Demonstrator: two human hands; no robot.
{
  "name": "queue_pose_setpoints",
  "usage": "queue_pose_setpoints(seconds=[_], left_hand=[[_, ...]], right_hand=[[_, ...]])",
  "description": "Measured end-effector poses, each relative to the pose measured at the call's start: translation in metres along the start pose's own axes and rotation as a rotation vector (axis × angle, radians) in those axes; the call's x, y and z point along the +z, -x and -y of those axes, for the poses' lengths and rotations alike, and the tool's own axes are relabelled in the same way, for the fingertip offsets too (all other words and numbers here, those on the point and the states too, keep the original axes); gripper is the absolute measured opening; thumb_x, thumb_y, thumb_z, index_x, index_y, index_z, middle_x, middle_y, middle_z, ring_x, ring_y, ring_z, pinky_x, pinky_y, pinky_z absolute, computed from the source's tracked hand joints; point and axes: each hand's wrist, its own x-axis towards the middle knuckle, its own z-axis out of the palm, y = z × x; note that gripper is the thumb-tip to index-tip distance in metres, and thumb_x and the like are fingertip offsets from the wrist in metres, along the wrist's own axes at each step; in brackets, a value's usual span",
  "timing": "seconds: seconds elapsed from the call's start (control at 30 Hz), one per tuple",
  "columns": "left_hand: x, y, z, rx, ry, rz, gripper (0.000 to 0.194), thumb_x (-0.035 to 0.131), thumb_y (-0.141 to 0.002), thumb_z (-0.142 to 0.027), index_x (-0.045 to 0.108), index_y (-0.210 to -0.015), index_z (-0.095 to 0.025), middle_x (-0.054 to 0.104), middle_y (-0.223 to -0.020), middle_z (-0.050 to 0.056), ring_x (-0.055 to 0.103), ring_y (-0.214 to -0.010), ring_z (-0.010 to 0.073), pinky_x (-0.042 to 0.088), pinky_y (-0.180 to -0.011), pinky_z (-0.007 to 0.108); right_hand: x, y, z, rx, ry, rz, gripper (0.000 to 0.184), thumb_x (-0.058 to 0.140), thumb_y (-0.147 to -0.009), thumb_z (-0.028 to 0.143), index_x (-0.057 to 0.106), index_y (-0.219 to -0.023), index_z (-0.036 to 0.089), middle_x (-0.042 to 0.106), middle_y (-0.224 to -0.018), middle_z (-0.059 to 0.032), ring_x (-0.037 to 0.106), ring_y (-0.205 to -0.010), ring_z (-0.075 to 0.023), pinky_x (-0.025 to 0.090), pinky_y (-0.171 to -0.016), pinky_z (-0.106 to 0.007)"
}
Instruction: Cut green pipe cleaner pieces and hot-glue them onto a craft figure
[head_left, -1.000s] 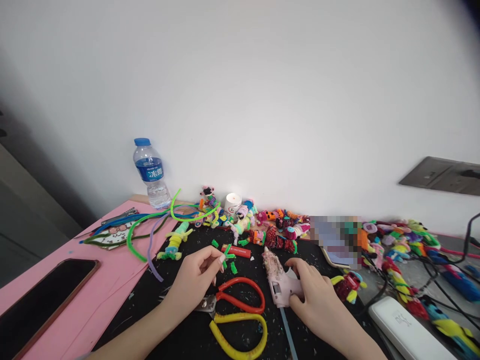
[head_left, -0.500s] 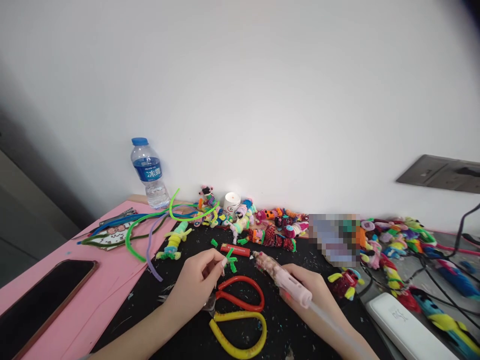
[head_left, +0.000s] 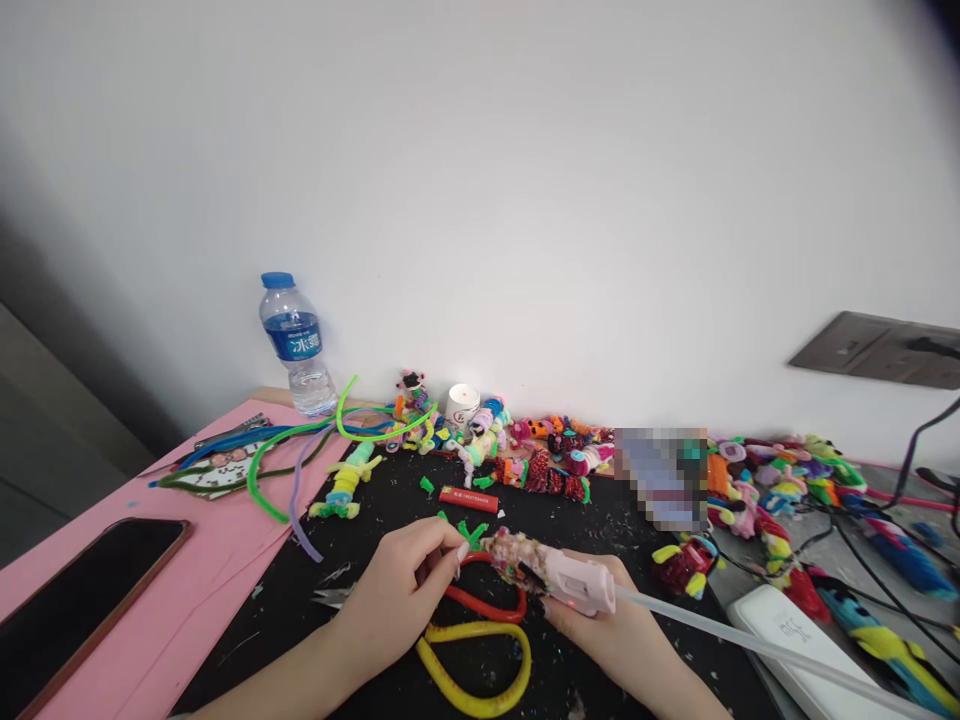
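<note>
The black mat (head_left: 397, 490) is lying under the work. The right hand (head_left: 626, 630) is curling its fingers firmly around the glue gun (head_left: 574, 580), which is pointing its nozzle left; contact between nozzle and green piece cannot be confirmed. The left hand (head_left: 409, 575) is pinching, thumb and forefinger closed on the green piece. The scissors (head_left: 487, 630) are lying beneath and beside the left hand. The red bar (head_left: 469, 500) is resting beyond. The green piece (head_left: 472, 533) is projecting from the left fingertips, just beside the nozzle.
</note>
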Motion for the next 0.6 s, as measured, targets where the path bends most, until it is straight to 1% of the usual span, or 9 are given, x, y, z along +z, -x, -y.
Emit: queue_pose_setpoints(seconds=[0.27, 0.6], left_hand=[[0.0001, 0.0003, -0.0007, 0.005, -0.013, 0.0, 0.023, 0.039, -0.088, -0.024, 0.053, -0.071, -0.019, 0.05, -0.063, -0.002, 0.046, -0.055, 0.0124, 0.034, -0.053, 0.022], [-0.0002, 0.0005, -0.001, 0.025, -0.019, 0.008, 0.022, 0.039, -0.088, -0.023, 0.054, -0.072, -0.019, 0.051, -0.065, -0.001, 0.046, -0.056, 0.0126, 0.035, -0.054, 0.022]], right_hand=[[0.0011, 0.0018, -0.0001, 0.045, 0.008, 0.012, 0.015, 0.059, -0.067, 0.03, 0.06, -0.057, 0.019, 0.055, -0.051, 0.0016, 0.055, -0.046, -0.0138, 0.045, -0.044, -0.021], [0.0016, 0.0018, -0.0029, 0.069, -0.022, 0.022, 0.014, 0.061, -0.065, 0.029, 0.059, -0.055, 0.02, 0.054, -0.05, 0.0015, 0.053, -0.047, -0.0139, 0.044, -0.043, -0.02]])
